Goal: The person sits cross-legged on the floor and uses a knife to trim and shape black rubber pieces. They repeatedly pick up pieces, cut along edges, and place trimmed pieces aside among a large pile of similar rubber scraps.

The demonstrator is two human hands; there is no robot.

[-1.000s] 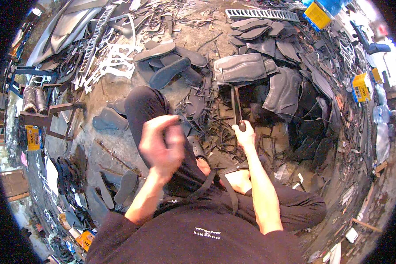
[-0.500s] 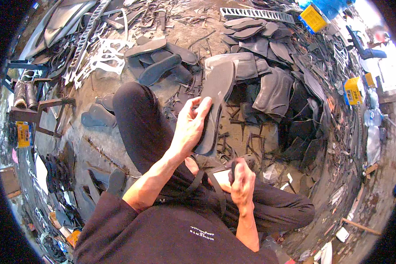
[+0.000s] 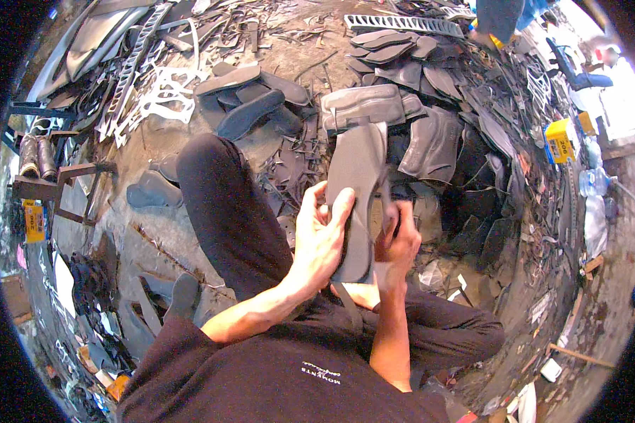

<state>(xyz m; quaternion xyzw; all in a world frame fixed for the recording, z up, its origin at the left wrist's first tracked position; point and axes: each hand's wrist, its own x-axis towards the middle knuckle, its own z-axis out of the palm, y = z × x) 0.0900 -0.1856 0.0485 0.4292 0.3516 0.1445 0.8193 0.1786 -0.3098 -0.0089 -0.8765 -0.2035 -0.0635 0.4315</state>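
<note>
The left hand point(image 3: 322, 236) wraps around the near end of a long grey sole-shaped rubber piece point(image 3: 356, 190), fingers curled over its left edge and thumb pressed to its face, so the hand is clamped on it. The right hand point(image 3: 400, 243) sits just to the right of that grip, closed against the piece's right edge; whether it pinches the piece itself or a small tool is hidden by the fingers, so I cannot tell. The piece stands tilted away from the person, its near end over the lap between the two hands, its far end pointing outward above the floor.

Directly below and to the left of the grip is the person's bent knee in a dark trouser leg point(image 3: 222, 204). Beneath the hands a bare foot or heel shows, partly covered.

Just beyond the far end of the held piece lies a stack of flat grey rubber slabs point(image 3: 370, 106), and to its right more curved dark cut sheets point(image 3: 437, 144). Left of the grip and further out, several dark sole blanks point(image 3: 250, 106) lie on the dirt floor point(image 3: 155, 233), with white cut-out scraps point(image 3: 164, 99) past them.

Far to the right of the grip stand a yellow box point(image 3: 562, 139) and clear plastic bottles point(image 3: 591, 185). Farthest out, a grey ridged strip point(image 3: 402, 22) lies along the top.
</note>
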